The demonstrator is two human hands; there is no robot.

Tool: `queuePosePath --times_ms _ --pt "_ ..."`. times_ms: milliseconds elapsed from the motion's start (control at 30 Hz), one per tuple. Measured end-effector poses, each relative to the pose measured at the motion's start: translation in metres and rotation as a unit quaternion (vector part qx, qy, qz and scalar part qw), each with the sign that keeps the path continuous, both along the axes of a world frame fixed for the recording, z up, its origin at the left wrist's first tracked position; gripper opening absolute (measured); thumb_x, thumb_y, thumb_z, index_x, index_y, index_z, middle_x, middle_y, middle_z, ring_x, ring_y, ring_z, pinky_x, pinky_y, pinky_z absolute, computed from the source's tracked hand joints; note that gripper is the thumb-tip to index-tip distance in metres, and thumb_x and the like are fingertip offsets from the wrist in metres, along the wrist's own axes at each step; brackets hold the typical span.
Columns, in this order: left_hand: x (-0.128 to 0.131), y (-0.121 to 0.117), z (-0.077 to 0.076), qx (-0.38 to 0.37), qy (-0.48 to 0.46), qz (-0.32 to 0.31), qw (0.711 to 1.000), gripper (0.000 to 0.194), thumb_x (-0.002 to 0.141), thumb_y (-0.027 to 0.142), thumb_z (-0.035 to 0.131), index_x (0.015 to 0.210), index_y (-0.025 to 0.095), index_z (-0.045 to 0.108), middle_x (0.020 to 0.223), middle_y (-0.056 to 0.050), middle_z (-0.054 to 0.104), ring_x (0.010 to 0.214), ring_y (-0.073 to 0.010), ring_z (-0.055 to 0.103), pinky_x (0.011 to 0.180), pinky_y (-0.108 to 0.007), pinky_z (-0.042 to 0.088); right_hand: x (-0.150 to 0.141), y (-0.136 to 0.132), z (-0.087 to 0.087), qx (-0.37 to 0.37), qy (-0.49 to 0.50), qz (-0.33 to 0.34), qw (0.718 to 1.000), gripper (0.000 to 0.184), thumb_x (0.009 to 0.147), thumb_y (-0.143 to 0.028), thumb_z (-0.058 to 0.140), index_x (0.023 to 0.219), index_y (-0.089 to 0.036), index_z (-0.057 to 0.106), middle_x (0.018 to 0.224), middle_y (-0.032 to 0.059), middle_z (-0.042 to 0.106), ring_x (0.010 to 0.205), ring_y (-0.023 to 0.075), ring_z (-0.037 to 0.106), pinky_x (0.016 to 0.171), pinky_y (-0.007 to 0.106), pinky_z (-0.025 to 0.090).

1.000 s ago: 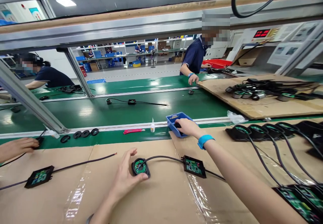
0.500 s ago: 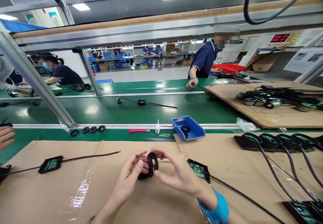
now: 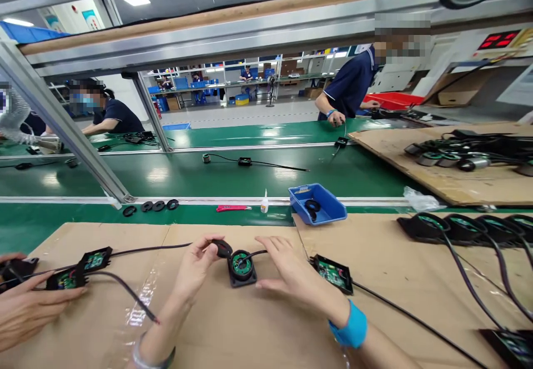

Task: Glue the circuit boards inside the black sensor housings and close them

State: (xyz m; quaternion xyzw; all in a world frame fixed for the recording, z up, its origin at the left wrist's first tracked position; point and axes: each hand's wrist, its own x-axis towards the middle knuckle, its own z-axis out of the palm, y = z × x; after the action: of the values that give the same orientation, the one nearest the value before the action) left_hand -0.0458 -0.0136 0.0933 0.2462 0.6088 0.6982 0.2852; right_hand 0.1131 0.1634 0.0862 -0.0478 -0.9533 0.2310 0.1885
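My left hand pinches a black ring between thumb and fingers, just above and left of a black square housing. The housing lies on the cardboard, its round green circuit board facing up. A black cable rises from the board and passes behind my right hand. That hand is open, thumb and fingers apart, close to the housing's right side. Whether its thumb touches the housing I cannot tell. Just right of it lies a black box with a green board, a cable trailing from it.
At left, a co-worker's hand holds a circuit box beside another. Beyond the cardboard are several black rings, a red cutter, a small bottle and a blue bin. Several cabled housings line the right.
My left hand has drawn the ring up and left off the housing, whose board now shows. My right hand has moved slightly right. A co-worker's hand has brought a circuit box in at left.
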Motion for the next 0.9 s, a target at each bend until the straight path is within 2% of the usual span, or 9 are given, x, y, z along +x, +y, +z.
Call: queuePosePath --times_ms 67,200,267,367,533,733,900 --pt "-0.009 0.007 -0.008 -0.014 0.024 0.014 1.000 0.055 0.066 0.063 0.082 0.089 0.014 0.070 0.097 -0.011 0.072 0.091 -0.0242 0.070 0.088 -0.039 0.057 0.003 -0.001 -0.009 0.011 -0.006 -0.021 1.000 0.067 0.066 -0.034 0.090 0.120 -0.018 0.054 0.112 0.0118 0.066 0.102 0.0320 0.065 0.084 0.049 0.058" --pt "-0.013 0.013 -0.019 -0.034 0.058 0.005 0.998 0.048 0.055 0.051 0.091 0.076 0.014 0.068 0.105 -0.014 0.070 0.101 -0.0278 0.069 0.093 -0.041 0.056 0.005 -0.013 -0.023 0.016 0.014 -0.058 0.998 0.038 0.080 -0.027 0.080 0.108 -0.021 0.056 0.102 0.0079 0.064 0.090 0.0271 0.064 0.074 0.043 0.057" --pt "-0.011 0.013 -0.017 -0.045 0.079 -0.014 0.996 0.041 0.055 0.040 0.092 0.077 0.015 0.069 0.108 -0.013 0.070 0.101 -0.0274 0.069 0.092 -0.041 0.056 0.004 -0.015 -0.027 0.019 0.025 -0.065 0.997 0.034 0.082 -0.027 0.077 0.108 -0.021 0.056 0.100 0.0074 0.063 0.089 0.0265 0.063 0.073 0.041 0.056" --pt "-0.007 0.013 -0.010 -0.068 0.131 -0.042 0.988 0.035 0.060 0.027 0.087 0.090 0.018 0.073 0.105 -0.010 0.071 0.102 -0.0258 0.067 0.094 -0.041 0.055 0.002 -0.014 -0.032 0.020 0.041 -0.067 0.997 0.030 0.085 -0.026 0.075 0.108 -0.021 0.056 0.099 0.0077 0.062 0.089 0.0256 0.063 0.073 0.039 0.055" --pt "-0.003 0.010 -0.004 -0.131 0.330 -0.082 0.931 0.038 0.072 0.022 0.077 0.110 0.025 0.072 0.106 -0.008 0.071 0.102 -0.0252 0.067 0.092 -0.040 0.056 0.003 -0.010 -0.036 0.023 0.074 -0.059 0.995 0.019 0.090 -0.027 0.068 0.105 -0.020 0.059 0.094 0.0076 0.063 0.085 0.0242 0.062 0.071 0.037 0.053" --pt "0.000 0.005 -0.002 -0.142 0.421 -0.115 0.889 0.036 0.083 0.019 0.067 0.118 0.025 0.067 0.111 -0.008 0.067 0.103 -0.0222 0.066 0.089 -0.033 0.057 0.007 -0.014 -0.034 0.030 0.123 -0.054 0.990 0.015 0.094 -0.023 0.060 0.108 -0.019 0.059 0.091 0.0082 0.062 0.080 0.0224 0.060 0.067 0.035 0.053" --pt "0.007 0.008 -0.001 -0.123 0.485 -0.091 0.861 0.031 0.086 0.020 0.067 0.116 0.027 0.068 0.110 -0.009 0.067 0.102 -0.0222 0.067 0.086 -0.031 0.059 0.010 -0.016 -0.027 0.040 0.148 -0.061 0.986 0.023 0.094 -0.011 0.051 0.114 -0.018 0.059 0.091 0.0093 0.064 0.078 0.0211 0.059 0.066 0.035 0.052"
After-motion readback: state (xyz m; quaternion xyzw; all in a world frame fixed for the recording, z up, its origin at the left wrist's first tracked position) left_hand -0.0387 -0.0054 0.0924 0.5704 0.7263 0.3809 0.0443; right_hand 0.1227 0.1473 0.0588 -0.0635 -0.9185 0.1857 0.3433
